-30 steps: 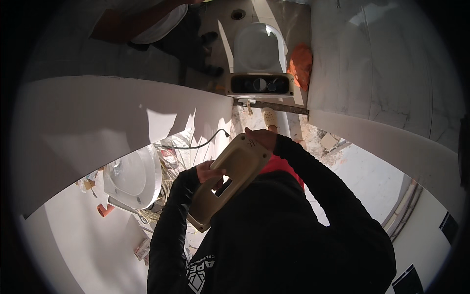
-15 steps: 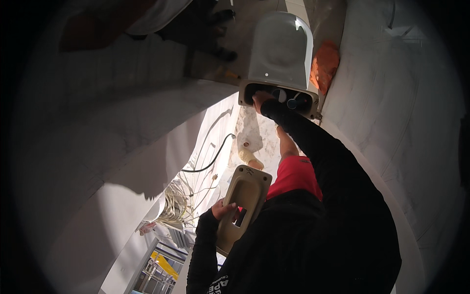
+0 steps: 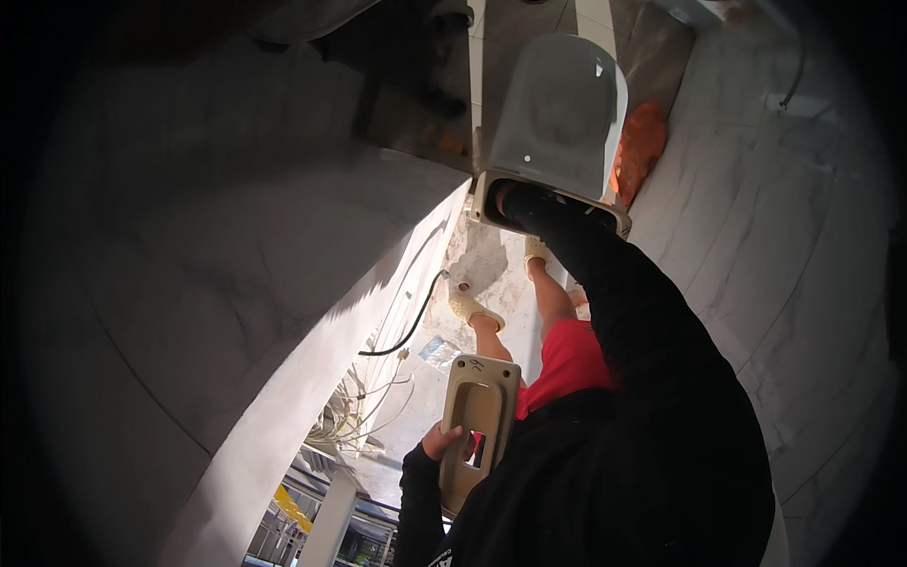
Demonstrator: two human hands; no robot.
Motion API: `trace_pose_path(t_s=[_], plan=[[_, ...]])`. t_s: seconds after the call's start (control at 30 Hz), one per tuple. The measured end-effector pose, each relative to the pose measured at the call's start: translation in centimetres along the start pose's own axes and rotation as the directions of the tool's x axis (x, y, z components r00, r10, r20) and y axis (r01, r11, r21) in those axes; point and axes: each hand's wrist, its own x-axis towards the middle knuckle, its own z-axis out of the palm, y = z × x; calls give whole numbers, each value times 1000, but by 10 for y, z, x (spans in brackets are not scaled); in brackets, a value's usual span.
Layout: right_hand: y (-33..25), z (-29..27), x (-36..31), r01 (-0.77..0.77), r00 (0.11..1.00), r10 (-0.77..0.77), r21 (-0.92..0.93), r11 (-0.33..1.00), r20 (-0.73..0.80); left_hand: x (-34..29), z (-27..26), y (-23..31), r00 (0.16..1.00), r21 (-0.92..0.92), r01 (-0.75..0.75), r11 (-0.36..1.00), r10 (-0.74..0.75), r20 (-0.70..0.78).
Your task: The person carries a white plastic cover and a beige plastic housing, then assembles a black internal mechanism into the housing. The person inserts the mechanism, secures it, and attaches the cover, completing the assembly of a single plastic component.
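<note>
My left hand [image 3: 441, 441] grips the edge of a beige toilet tank lid [image 3: 484, 402], hollow side showing, with a rectangular opening in it. The lid is held near my body, beside my red shorts. Beyond my feet stands a toilet with its grey-white seat cover [image 3: 556, 118] down. Its tank [image 3: 476, 205] is uncovered, with a dark inside. My right hand [image 3: 504, 200] reaches down into the tank at its left end. The fingers are hidden in there, and my black sleeve covers most of the tank fittings.
An orange bag [image 3: 641, 151] lies between the toilet and the marbled wall [image 3: 756, 217] on the right. A black hose [image 3: 416, 331] comes out at the left, near a bundle of pale cables [image 3: 345, 411]. A small plastic packet [image 3: 439, 353] lies on the floor. Another person's dark clothing [image 3: 397, 52] shows at upper left.
My right hand has gone deeper into the tank, and my sleeve now hides the fittings seen before. The tank lid in my left hand sits slightly lower in view and more upright.
</note>
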Motion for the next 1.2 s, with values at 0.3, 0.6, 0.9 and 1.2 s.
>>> trace_pose_path(t_s=[0.3, 0.6, 0.9, 1.2], plan=[[-6, -18, 8, 23, 991, -19, -25, 999, 133, 15, -34, -66, 994, -64, 98, 993, -100, -32], [8, -41, -14, 30, 946, -31, 9, 1000, 321, 0, -23, -31, 999, -108, 19, 994, -15, 30], [37, 7, -65, 177, 871, -160, -8, 984, -465, 8, -3, 2, 999, -52, 24, 998, -22, 39], [27, -11, -103, 327, 698, -238, 4, 945, -676, 14, 4, 2, 999, -73, 11, 997, -7, 45]])
